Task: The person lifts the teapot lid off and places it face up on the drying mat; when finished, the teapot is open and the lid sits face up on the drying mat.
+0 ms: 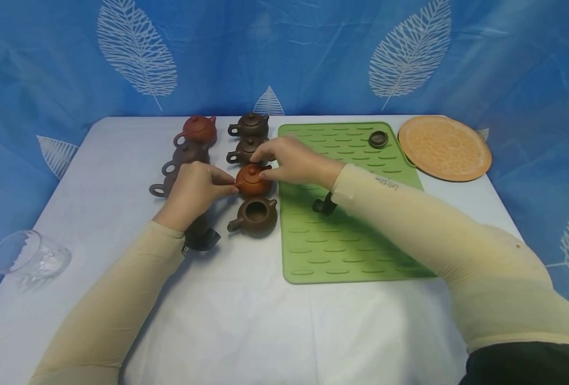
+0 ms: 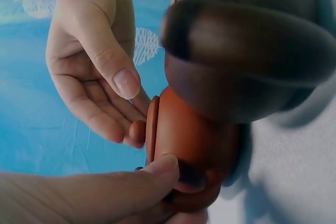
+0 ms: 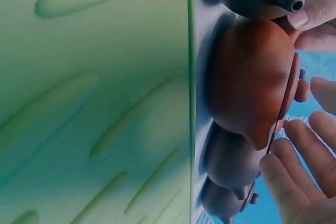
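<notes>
An orange-red clay teapot (image 1: 254, 183), its lid on, stands in the right-hand column of teapots. My left hand (image 1: 194, 190) pinches its handle between thumb and fingers, as the left wrist view shows. Over the same teapot hovers my right hand (image 1: 294, 160), thumb and fingers spread loosely on either side of the lid knob (image 3: 302, 91); the thumb is apart from the knob. Just in front stands a brown teapot (image 1: 261, 227) without a lid, its dark inside showing. Behind the orange-red one are two dark brown lidded teapots, the nearer of them (image 1: 246, 152) partly hidden by my right fingers.
Left of these runs another column with a red teapot (image 1: 200, 130) and dark ones, partly hidden by my left hand. A green mat (image 1: 313, 262) lies on the right, bearing a small dark lid (image 1: 378, 139). Beside it is an orange round mat (image 1: 445, 149); a glass (image 1: 34, 255) lies far left.
</notes>
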A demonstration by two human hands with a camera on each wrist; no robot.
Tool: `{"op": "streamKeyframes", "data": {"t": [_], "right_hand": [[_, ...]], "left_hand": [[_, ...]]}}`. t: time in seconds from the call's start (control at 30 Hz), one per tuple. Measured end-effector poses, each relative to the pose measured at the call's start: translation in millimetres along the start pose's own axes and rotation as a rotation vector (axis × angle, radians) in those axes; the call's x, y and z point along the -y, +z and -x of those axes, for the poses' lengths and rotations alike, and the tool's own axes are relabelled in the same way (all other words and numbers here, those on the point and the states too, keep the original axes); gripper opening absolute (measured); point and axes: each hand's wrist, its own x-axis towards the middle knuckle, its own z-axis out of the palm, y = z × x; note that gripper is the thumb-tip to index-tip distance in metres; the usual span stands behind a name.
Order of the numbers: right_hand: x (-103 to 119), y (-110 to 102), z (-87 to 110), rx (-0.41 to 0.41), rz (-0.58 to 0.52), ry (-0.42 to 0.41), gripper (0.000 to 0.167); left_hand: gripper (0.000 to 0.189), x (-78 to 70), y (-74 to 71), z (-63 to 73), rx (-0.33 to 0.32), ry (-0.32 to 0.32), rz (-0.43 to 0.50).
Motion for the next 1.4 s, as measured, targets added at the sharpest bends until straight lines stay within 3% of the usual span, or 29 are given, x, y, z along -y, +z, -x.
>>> {"op": "streamKeyframes", "data": {"t": [0.4, 0.8, 1.4], "right_hand": [[-0.5, 8.1, -1.9, -0.004, -0.023, 0.038, 0.038], [-1.7, 12.6, -3.7, -0.031, -0.028, 0.043, 0.033], [-3.2, 16.3, -7.1, -0.051, -0.016, 0.018, 0.020]], "left_hand": [[0.023, -1.0, -0.8, 0.9, 0.022, -0.027, 0.008], [0.022, 0.6, 1.2, 0.8, -0.010, 0.008, -0.006], [0.020, 0.1, 3.7, 2.9, -0.009, 0.022, 0.012]]}}
